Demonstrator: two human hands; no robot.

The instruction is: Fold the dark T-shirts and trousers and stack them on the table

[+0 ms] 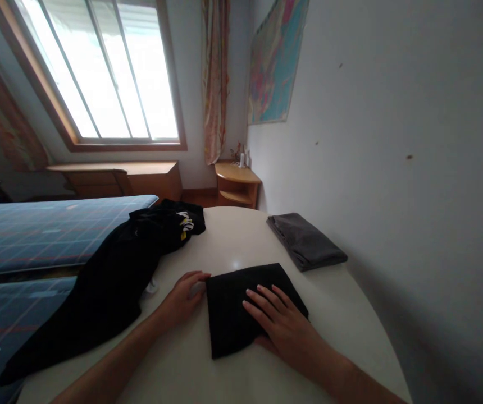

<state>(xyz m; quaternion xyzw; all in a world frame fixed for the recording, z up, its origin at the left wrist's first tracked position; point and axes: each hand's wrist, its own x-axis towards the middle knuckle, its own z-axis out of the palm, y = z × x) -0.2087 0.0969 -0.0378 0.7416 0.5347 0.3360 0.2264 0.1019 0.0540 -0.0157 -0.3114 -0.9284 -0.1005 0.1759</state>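
A black folded garment (233, 311) lies flat on the white round table (174, 365) in front of me. My right hand (281, 322) rests on its right half, palm down with fingers stretched out. At the garment's upper left corner is my left hand (185, 297), its fingertips touching the edge and a gap showing between thumb and forefinger. Left of that hand, a heap of loose black clothing (110, 280) spreads over the table edge, with a white and yellow print near its far end. A dark grey folded garment (306, 241) sits at the back right.
A bed with blue plaid mattresses (56, 233) adjoins the table on the left. The white wall (393, 224) runs close along the right side. Beyond the table stand a corner shelf (237, 173) and a low wooden desk (153, 177) beneath the window.
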